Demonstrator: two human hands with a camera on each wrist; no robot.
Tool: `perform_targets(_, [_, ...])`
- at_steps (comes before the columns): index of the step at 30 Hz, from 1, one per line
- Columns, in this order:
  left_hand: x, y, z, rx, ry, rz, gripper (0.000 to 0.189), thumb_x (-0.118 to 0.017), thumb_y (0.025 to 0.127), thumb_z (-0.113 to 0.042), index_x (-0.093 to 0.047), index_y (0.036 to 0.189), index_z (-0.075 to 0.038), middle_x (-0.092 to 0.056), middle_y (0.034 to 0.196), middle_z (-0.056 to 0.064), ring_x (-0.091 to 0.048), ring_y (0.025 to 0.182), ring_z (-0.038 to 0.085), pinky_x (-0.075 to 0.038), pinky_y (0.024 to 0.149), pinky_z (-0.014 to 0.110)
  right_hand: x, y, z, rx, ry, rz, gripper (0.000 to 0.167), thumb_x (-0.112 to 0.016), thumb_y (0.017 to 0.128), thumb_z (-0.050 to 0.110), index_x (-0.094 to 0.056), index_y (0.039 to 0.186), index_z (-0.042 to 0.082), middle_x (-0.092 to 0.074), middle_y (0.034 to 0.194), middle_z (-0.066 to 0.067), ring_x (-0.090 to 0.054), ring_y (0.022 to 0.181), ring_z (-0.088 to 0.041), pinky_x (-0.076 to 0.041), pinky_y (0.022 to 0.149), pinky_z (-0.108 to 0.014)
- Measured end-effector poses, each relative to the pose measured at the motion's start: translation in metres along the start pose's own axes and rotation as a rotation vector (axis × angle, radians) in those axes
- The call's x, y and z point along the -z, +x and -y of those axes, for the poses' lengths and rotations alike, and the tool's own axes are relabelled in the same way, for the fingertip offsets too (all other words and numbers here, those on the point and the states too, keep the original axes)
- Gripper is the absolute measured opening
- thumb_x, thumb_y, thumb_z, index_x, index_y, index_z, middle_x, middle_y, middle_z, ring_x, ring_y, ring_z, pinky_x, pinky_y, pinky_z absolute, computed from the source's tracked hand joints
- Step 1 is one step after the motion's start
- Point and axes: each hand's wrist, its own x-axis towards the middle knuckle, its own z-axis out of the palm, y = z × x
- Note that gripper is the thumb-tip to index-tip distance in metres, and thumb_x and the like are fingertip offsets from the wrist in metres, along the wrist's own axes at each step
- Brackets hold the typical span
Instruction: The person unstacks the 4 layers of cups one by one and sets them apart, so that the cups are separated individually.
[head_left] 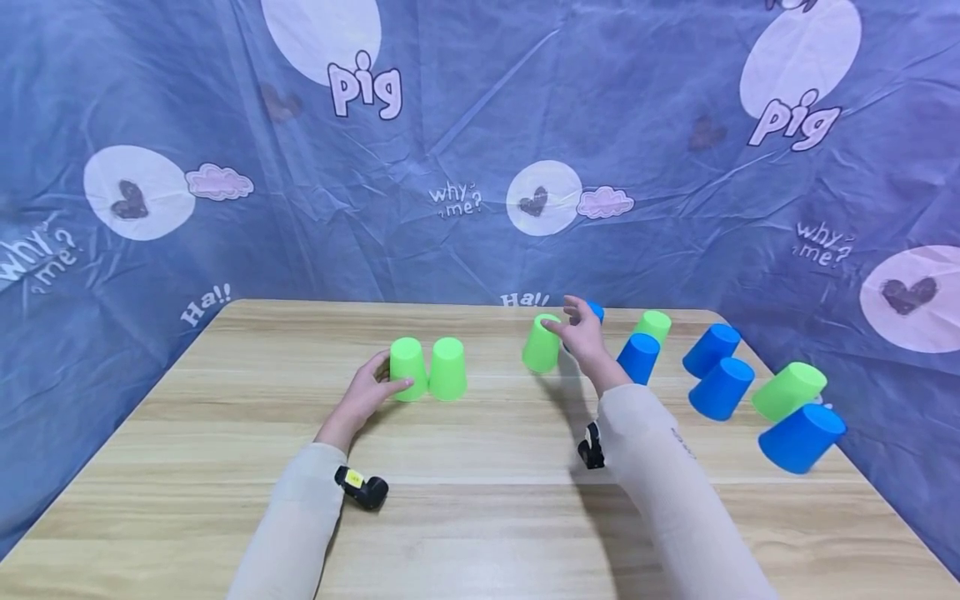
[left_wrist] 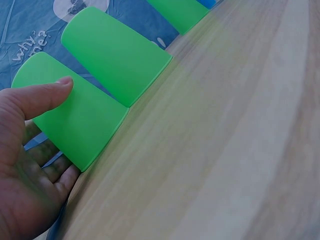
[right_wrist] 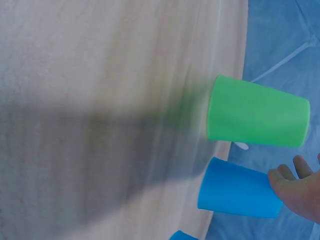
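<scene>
My left hand is at the leftmost green cup, thumb across its front and fingers round the far side. This cup stands upside down beside a second green cup, also seen in the left wrist view as a green cup. My right hand hovers by a third upside-down green cup, its fingers loosely spread and its thumb overlapping the cup's top in the head view. In the right wrist view, the right hand is at the base end of a blue cup, gripping nothing.
Right of my right arm stand several upside-down cups, among them a blue cup, a green cup and a blue cup near the right edge. A printed blue cloth hangs behind the wooden table.
</scene>
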Motion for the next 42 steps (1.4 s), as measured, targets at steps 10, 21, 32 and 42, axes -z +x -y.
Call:
perform_targets(10, [0.0,0.002,0.0,0.008,-0.01,0.005,0.062,-0.065,0.075,-0.008,-0.034,0.128,0.0,-0.036,0.129,0.02,-0.033,0.117,0.031,-0.024,0.099,0.041,-0.006,0.003,0.011,0.037,-0.034,0.035,0.066,-0.063,0.079,0.017,-0.027,0.135,0.012,-0.026,0.136,-0.014,-0.018,0.125,-0.029,-0.031,0.093,-0.039])
perform_targets(21, [0.0,0.001,-0.001,0.021,0.001,0.003,0.063,-0.065,0.074,-0.01,-0.035,0.129,-0.003,-0.037,0.129,0.017,-0.034,0.117,0.029,-0.024,0.099,0.039,-0.026,0.0,0.027,0.129,-0.059,0.07,0.064,-0.066,0.076,0.023,-0.035,0.131,0.014,-0.031,0.134,-0.01,-0.024,0.122,-0.026,-0.028,0.096,-0.042])
perform_targets(32, [0.001,0.001,-0.001,0.029,0.002,-0.003,0.064,-0.066,0.074,-0.011,-0.034,0.129,-0.003,-0.036,0.13,0.017,-0.033,0.117,0.029,-0.024,0.099,0.039,-0.052,-0.011,0.039,0.194,-0.016,0.131,0.058,-0.065,0.077,0.018,-0.038,0.128,0.014,-0.036,0.131,-0.007,-0.027,0.121,-0.025,-0.025,0.098,-0.04])
perform_targets(42, [0.0,0.0,-0.001,0.024,-0.009,0.003,0.063,-0.065,0.074,-0.009,-0.035,0.129,-0.003,-0.037,0.129,0.017,-0.033,0.117,0.029,-0.024,0.099,0.038,-0.075,-0.022,0.036,0.253,0.079,0.185,0.057,-0.066,0.075,0.011,-0.04,0.126,0.008,-0.041,0.127,-0.012,-0.033,0.118,-0.027,-0.025,0.098,-0.038])
